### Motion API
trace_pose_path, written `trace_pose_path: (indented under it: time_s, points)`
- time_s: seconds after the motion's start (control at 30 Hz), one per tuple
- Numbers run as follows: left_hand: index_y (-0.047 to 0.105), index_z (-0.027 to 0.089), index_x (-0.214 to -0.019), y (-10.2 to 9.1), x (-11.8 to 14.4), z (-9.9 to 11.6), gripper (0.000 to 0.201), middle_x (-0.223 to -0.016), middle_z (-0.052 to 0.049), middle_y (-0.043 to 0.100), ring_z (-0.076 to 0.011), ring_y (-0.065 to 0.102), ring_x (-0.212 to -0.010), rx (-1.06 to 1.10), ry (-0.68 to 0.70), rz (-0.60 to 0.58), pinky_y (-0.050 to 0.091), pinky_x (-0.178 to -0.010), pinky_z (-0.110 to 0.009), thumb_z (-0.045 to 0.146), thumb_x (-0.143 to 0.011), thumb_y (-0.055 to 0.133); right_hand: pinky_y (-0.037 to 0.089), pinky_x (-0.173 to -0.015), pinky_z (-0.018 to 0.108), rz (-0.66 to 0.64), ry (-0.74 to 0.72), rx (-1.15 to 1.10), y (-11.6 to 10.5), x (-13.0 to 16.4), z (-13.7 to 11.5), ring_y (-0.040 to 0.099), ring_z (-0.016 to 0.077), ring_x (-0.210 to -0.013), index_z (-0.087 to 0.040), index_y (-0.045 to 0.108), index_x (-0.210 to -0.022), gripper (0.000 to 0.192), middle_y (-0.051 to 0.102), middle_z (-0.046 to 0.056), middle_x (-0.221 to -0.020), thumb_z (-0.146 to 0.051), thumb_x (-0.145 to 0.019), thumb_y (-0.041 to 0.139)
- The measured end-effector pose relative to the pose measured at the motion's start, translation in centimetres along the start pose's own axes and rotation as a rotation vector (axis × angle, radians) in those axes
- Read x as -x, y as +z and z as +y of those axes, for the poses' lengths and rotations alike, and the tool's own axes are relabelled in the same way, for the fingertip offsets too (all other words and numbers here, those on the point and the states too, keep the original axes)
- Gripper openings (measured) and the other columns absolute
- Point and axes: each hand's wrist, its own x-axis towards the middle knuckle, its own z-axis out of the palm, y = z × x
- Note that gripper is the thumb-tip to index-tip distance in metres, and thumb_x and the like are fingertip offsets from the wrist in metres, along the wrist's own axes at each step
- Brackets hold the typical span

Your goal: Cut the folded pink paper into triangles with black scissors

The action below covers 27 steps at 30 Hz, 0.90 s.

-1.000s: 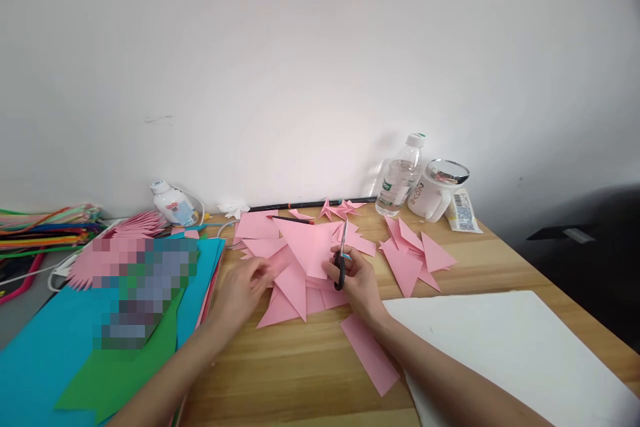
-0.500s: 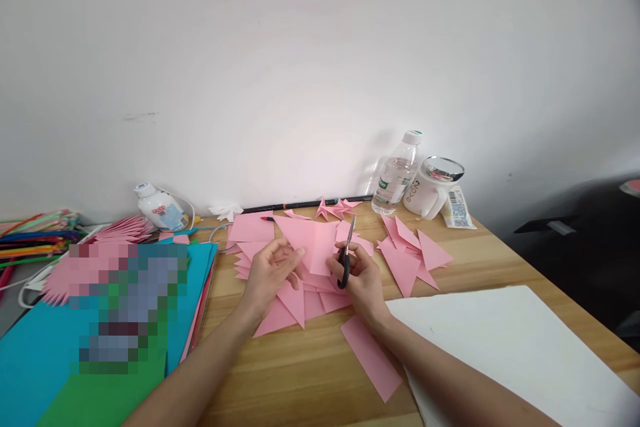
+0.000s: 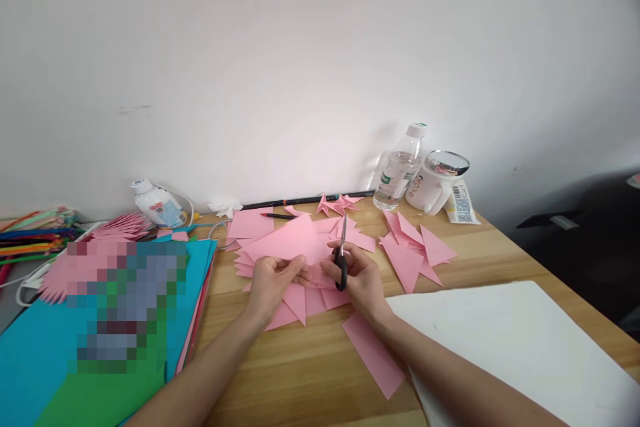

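My left hand (image 3: 277, 281) pinches the lower edge of a pink sheet of paper (image 3: 295, 240), thumb on top. The sheet is raised and tilted above a heap of cut pink paper pieces (image 3: 315, 301). In my right hand (image 3: 359, 279) sits a pair of scissors (image 3: 342, 263) with black handles, blades pointing up and away from me. The right fingertips lie close to the sheet's right side; whether they touch it I cannot tell. A pink paper strip (image 3: 374, 357) lies under my right wrist.
More pink triangles (image 3: 411, 253) lie to the right, near a water bottle (image 3: 399, 170) and a white mug (image 3: 434, 187). A white board (image 3: 505, 347) covers the front right. Coloured sheets (image 3: 30, 367) and a white bottle (image 3: 159, 205) stand at left. The wall (image 3: 300, 67) bounds the back.
The pink sheet has turned and tilted between my hands, and my left fingers have closed on its lower edge. My right hand has shifted slightly left with the scissors.
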Motion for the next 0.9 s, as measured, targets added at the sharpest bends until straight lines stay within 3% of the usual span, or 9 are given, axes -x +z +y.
trace_pose_path:
  time_s: [0.2, 0.3, 0.43, 0.77, 0.9]
  points:
    - [0.062, 0.011, -0.066, -0.7, -0.4, 0.5, 0.020, -0.059, -0.004, 0.065, -0.0136, 0.059, -0.050, 0.173, 0.194, 0.161, 0.049, -0.049, -0.026, 0.031, -0.070, 0.063, 0.044, -0.049, 0.024, -0.437, 0.089, 0.000, 0.4, 1.1, -1.3, 0.055, 0.0116, -0.050, -0.018, 0.060, -0.092, 0.032, 0.057, -0.002, -0.059, -0.036, -0.066, 0.069]
    - [0.061, 0.011, -0.066, -0.8, -0.3, 0.7, 0.020, -0.059, -0.003, 0.064, -0.0122, 0.058, -0.050, 0.185, 0.219, 0.190, 0.047, -0.048, -0.025, 0.030, -0.071, 0.063, 0.041, -0.050, 0.023, -0.552, 0.164, 0.018, 0.5, 1.5, -1.3, 0.055, 0.0115, -0.053, -0.018, 0.059, -0.094, 0.036, 0.057, -0.003, -0.059, -0.035, -0.064, 0.071]
    - [0.062, 0.011, -0.067, -1.0, -0.4, 0.8, 0.017, -0.059, -0.002, 0.063, -0.0102, 0.056, -0.051, 0.219, 0.221, 0.180, 0.046, -0.051, -0.023, 0.028, -0.070, 0.064, 0.039, -0.052, 0.022, -0.594, 0.227, 0.026, 0.4, 1.5, -0.8, 0.055, 0.0118, -0.055, -0.017, 0.057, -0.097, 0.037, 0.058, -0.002, -0.059, -0.035, -0.067, 0.069]
    - [0.063, 0.010, -0.066, -0.9, -0.4, 0.7, 0.016, -0.061, -0.004, 0.064, -0.0114, 0.057, -0.053, 0.214, 0.134, 0.060, 0.047, -0.054, -0.025, 0.025, -0.069, 0.065, 0.035, -0.052, 0.021, -0.561, 0.197, 0.029, 0.4, 1.4, -0.8, 0.048, 0.0092, -0.055, -0.017, 0.056, -0.095, 0.033, 0.052, -0.003, -0.065, -0.036, -0.070, 0.066]
    - [0.061, 0.010, -0.068, -1.1, -0.5, 0.5, 0.015, -0.060, -0.004, 0.065, -0.0109, 0.057, -0.053, 0.209, 0.146, 0.116, 0.048, -0.057, -0.025, 0.025, -0.068, 0.066, 0.036, -0.053, 0.022, -0.586, 0.213, 0.011, 0.2, 1.4, -0.7, 0.050, 0.0101, -0.057, -0.015, 0.054, -0.098, 0.036, 0.053, -0.002, -0.066, -0.034, -0.071, 0.067]
